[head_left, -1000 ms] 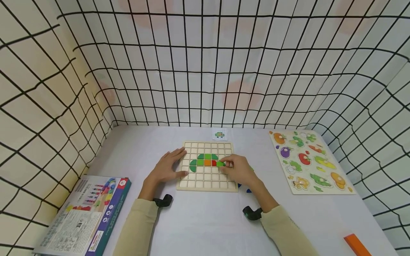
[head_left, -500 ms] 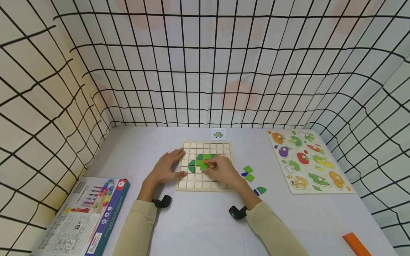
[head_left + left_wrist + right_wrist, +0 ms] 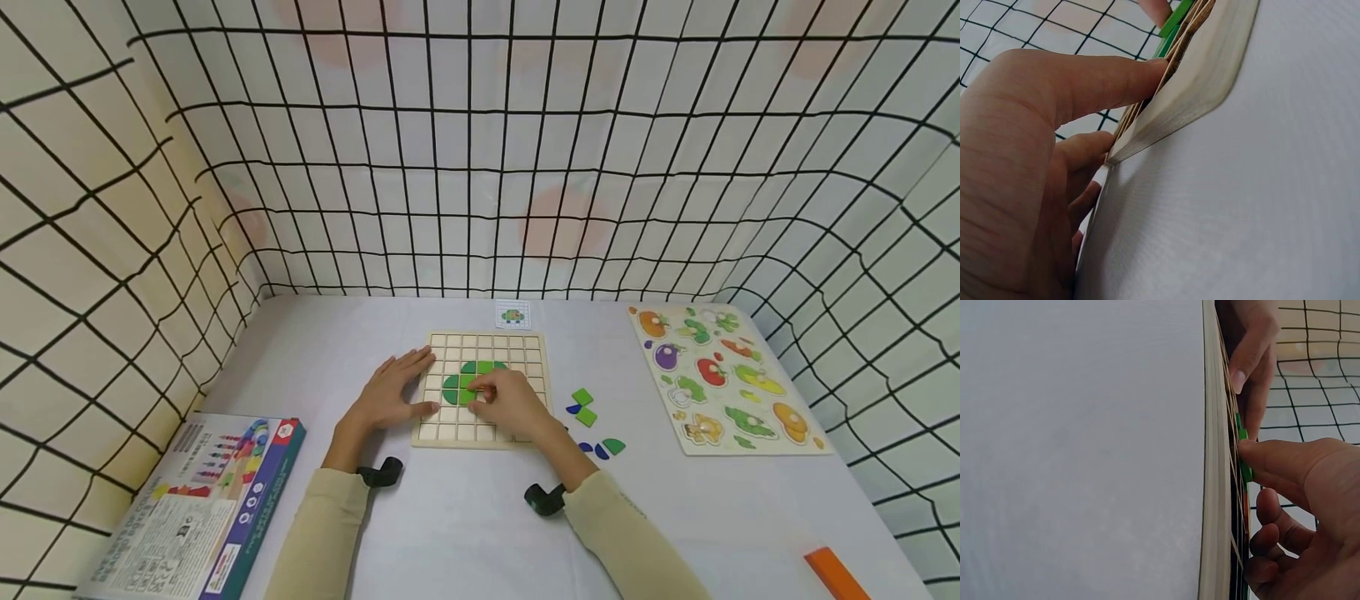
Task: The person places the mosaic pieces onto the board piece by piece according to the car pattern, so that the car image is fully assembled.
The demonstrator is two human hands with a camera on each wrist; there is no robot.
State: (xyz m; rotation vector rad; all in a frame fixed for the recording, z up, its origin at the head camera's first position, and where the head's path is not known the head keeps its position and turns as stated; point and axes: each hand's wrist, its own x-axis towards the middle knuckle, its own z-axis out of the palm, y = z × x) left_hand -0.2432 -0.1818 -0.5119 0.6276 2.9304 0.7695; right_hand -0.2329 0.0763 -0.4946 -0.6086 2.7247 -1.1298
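A wooden grid board (image 3: 438, 431) lies on the table, with dark green quarter-round tiles and lighter green square tiles making a rounded shape in its middle. On its left edge rests my left hand (image 3: 393, 389), fingers spread and thumb near the lower left; the left wrist view shows the thumb on the rim. My right hand (image 3: 512, 406) is over the board and pinches a green square tile (image 3: 1246, 472) between thumb and fingers, at a cell just below the other green squares. That hand hides the orange and red tiles in the head view.
Loose green squares (image 3: 585, 417), a green quarter-round (image 3: 613, 447) and several blue pieces (image 3: 602, 452) lie right of the board. A pattern card (image 3: 513, 316) is behind it. A vegetable puzzle (image 3: 720, 375) and an orange piece (image 3: 836, 573) are at right, a box (image 3: 187, 508) at left.
My right hand has moved left across the board with a green square tile, from the right end of the coloured row to below its left part. My left hand has stayed in place.
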